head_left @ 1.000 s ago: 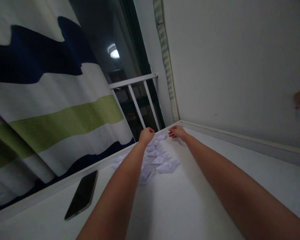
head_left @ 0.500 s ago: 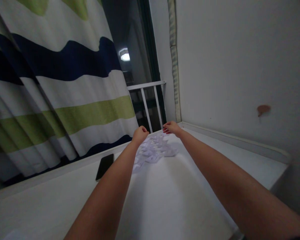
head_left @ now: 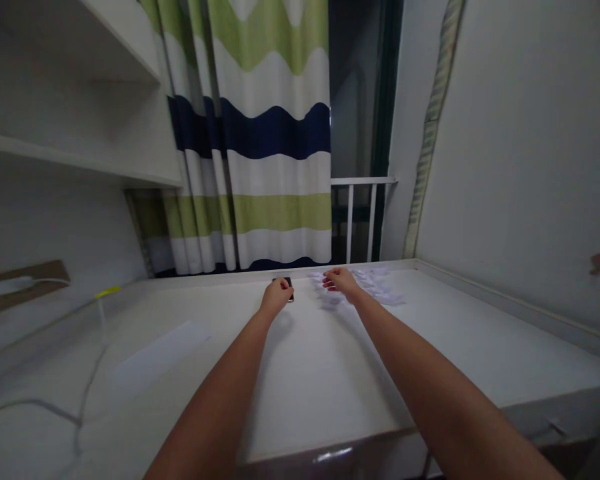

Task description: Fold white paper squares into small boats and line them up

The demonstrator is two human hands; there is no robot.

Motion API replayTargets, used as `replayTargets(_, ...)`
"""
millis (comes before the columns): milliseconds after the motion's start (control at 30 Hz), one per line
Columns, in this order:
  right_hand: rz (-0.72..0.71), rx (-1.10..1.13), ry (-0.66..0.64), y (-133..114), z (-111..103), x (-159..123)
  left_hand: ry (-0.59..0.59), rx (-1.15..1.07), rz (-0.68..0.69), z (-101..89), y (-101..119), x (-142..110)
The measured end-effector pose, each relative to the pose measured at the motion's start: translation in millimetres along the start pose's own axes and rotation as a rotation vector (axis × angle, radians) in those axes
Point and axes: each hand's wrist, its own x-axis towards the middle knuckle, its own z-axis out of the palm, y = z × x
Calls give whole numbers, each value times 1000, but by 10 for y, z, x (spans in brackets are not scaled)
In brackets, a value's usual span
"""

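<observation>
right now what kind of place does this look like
Most likely a small room in a home, perhaps a bedroom or study: a long white desk with a built-in shelf above it, facing a striped curtain beside a white window railing.

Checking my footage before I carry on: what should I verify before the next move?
Left hand touching the black smartphone: cannot tell, the hand overlaps it in this view.
Right hand open, nothing gripped: ok.
Folded white paper pieces lying on the white desk, beside the right hand: ok.
Phone apart from the paper pieces: ok.
Each paper piece distinct enough to count: not ok, they look small and dim.
</observation>
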Motion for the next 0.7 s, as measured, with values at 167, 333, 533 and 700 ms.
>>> replayTargets(167, 23, 66, -104, 106, 525, -318, 48, -21, -87, -279, -363, -342)
replayTargets(333, 57, 45, -134, 348, 786, -537, 29, -10, -123, -325, -612, -616)
replayTargets(533, -130, -57, -119, 676, 824, -561, 5, -43, -86, -332, -644, -696)
replayTargets(700, -171, -88, -138, 688, 816, -572, -37, -60, -65, -352, -633, -695)
